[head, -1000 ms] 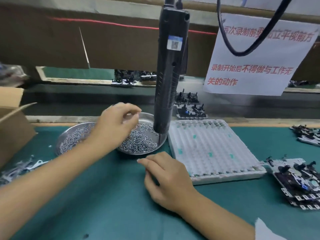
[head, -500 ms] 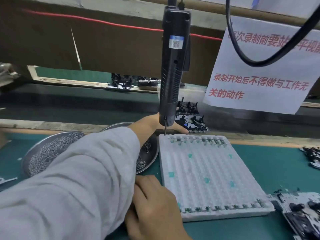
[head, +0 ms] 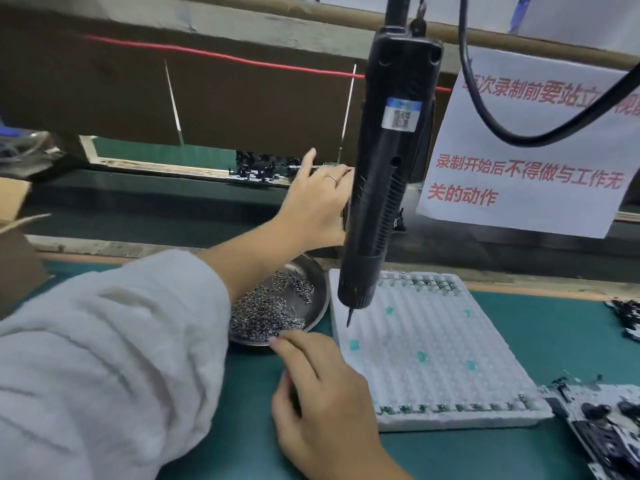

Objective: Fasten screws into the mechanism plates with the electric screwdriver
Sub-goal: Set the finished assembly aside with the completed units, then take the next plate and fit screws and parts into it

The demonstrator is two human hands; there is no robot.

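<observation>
A black electric screwdriver (head: 388, 174) hangs upright from above in the centre of the frame, its bit pointing down over the upper left corner of a white foam tray (head: 433, 344). The left hand (head: 315, 206), reaching in from the lower left in a pale sleeve (head: 104, 358), is raised just left of the tool's barrel with its fingers straight and spread; the fingertips pass behind the tool, so whether they touch it cannot be told. A ring shows on one finger.

Below the tool, left of the tray, a round metal dish (head: 313, 282) holds a heap of small screws (head: 266, 310). The right hand (head: 322, 393) lies at lower centre on the green mat (head: 554, 327), fingers loosely curled, its fingertips at the dish's near rim; whether it pinches anything cannot be told.

Black-and-white mechanism plates (head: 602, 420) lie at the lower right corner, touching the tray's corner. A white paper sign (head: 533, 168) with red characters hangs at upper right, crossed by a black cable (head: 485, 123).
</observation>
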